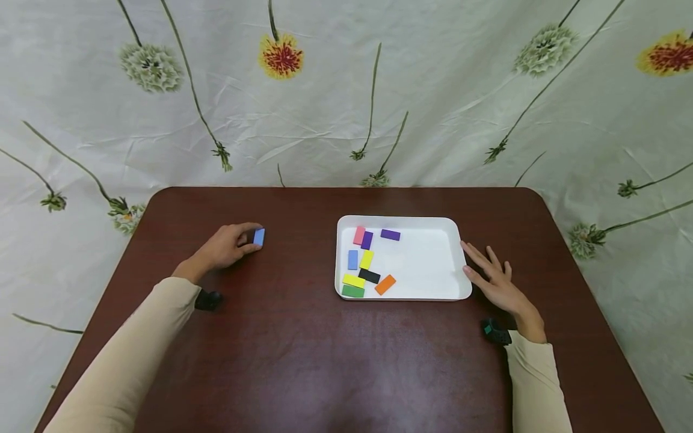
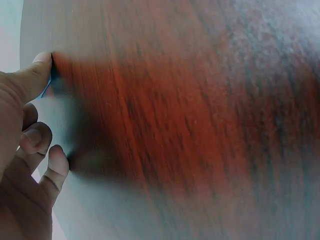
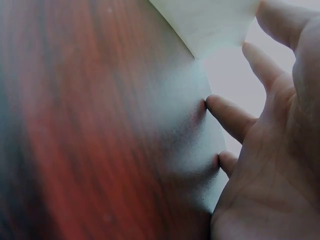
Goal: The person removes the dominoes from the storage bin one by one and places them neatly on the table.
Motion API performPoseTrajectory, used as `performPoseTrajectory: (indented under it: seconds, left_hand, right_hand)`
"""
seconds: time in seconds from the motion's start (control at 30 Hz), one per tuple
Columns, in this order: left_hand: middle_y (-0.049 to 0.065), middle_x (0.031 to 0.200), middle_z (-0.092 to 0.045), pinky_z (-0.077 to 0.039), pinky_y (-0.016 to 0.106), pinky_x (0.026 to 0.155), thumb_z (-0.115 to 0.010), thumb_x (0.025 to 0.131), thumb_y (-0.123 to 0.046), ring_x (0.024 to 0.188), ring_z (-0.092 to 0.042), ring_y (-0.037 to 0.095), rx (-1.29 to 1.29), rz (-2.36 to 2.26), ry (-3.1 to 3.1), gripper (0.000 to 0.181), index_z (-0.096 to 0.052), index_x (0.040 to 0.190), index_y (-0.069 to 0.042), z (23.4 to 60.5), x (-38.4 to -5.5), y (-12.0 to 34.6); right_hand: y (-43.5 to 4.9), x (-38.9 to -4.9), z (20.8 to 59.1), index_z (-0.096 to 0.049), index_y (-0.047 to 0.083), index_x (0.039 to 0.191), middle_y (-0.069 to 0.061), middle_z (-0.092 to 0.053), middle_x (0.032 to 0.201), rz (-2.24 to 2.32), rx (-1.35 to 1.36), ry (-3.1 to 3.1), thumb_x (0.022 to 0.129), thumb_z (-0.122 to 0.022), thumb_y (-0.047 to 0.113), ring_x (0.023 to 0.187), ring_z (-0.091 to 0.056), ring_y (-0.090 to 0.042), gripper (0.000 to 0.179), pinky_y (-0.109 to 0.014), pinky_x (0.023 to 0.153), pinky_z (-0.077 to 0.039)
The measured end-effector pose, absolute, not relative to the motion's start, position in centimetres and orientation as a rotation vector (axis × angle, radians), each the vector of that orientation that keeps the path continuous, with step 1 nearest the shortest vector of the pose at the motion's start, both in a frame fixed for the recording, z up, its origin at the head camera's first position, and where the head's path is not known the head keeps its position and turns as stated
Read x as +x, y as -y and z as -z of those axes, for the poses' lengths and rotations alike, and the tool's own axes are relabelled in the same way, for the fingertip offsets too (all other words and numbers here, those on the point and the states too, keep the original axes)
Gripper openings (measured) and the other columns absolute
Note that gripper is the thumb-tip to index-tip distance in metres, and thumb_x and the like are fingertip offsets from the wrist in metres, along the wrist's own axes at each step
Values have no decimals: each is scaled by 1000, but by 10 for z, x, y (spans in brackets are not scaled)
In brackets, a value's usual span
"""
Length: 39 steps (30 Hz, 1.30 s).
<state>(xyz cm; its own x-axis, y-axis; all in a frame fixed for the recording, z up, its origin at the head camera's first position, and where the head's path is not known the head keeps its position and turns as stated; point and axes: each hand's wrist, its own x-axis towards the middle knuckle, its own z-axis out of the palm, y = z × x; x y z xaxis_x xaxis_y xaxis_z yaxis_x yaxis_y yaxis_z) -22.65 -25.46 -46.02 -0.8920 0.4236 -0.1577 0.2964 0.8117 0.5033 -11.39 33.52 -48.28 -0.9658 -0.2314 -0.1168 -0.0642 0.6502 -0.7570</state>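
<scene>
Blue block [image 1: 259, 237] is pinched between thumb and fingertip of your left hand [image 1: 224, 246], toward the counter's [image 1: 303, 355] ten o'clock, probably for fine control; your right hand [image 1: 500, 285], fingers spread and grasping nothing, touches the white tray [image 1: 425, 264] at its three o'clock rim, perhaps to stop it sliding

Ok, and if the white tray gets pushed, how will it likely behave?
The white tray is probably stiff, judging by its straight edges. Wide and low, it seems more apt to slide on the glossy table than tip. The blocks lie scattered inside, so a sharp push might shift them.
</scene>
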Motion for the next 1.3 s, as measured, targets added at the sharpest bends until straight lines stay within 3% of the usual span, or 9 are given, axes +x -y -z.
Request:
performPoseTrajectory:
  seconds: [0.6, 0.87, 1.3]
  left_hand:
    - [0, 63, -35, -38, 40, 74, -67, 97, -17, 56, -35, 15, 592, -722, -2750, 48, -52, 139, -2, 454, -228, 254]
    - [1, 66, -40, -37, 36, 69, -70, 95, -22, 59, -35, 14, 698, -799, -2778, 43, -61, 131, -1, 438, -227, 224]
    - [15, 90, -47, -34, 37, 75, -79, 87, -30, 87, -41, 25, 763, -865, -2790, 48, -66, 127, -7, 421, -218, 156]
  right_hand:
    - [-334, -112, 480, -18, 25, 162, -17, -10, 168, 1206, -234, -2661, 105, -50, 30, 150, 18, -49, 65, -75, 103, 22]
    - [-335, -114, 481, -18, 26, 162, -17, -10, 168, 1197, -241, -2669, 106, -49, 32, 150, 18, -48, 64, -75, 103, 22]
    - [-335, -114, 480, -18, 27, 162, -16, -9, 168, 1204, -235, -2664, 106, -49, 32, 150, 18, -48, 64, -74, 104, 22]
